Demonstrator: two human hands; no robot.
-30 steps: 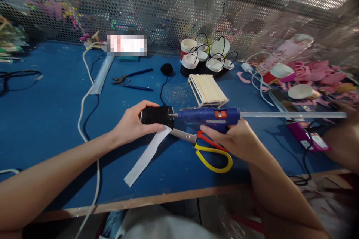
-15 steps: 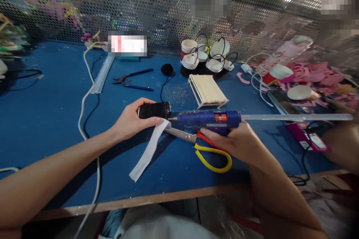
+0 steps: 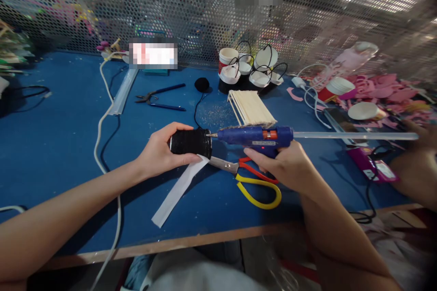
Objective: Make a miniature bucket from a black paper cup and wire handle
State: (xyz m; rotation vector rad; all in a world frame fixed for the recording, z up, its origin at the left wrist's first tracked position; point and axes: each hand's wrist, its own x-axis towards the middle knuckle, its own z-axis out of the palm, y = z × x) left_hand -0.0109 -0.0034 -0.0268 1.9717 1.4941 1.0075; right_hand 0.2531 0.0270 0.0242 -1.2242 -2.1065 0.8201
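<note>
My left hand (image 3: 157, 152) is wrapped round a black cylinder (image 3: 191, 142) lying on its side above the blue table (image 3: 58, 145). A white strip (image 3: 177, 191) hangs from under the cylinder down onto the table. My right hand (image 3: 287, 168) grips a blue hot glue gun (image 3: 256, 136), its metal tip touching the cylinder's right end. A long clear glue stick (image 3: 355, 136) juts out of the gun's back to the right.
Red and yellow scissors (image 3: 252, 179) lie under the gun. Behind are a stack of wooden sticks (image 3: 251, 108), cups with black handles (image 3: 252, 70), pliers (image 3: 160, 97), a white cable (image 3: 102, 118) and a mesh wall. Another person's hand (image 3: 421, 163) is at the right edge among pink cutouts.
The cylinder dipped towards the table and turned, then came back up. The glue gun followed it down and up, its tip staying at the cylinder's right end.
</note>
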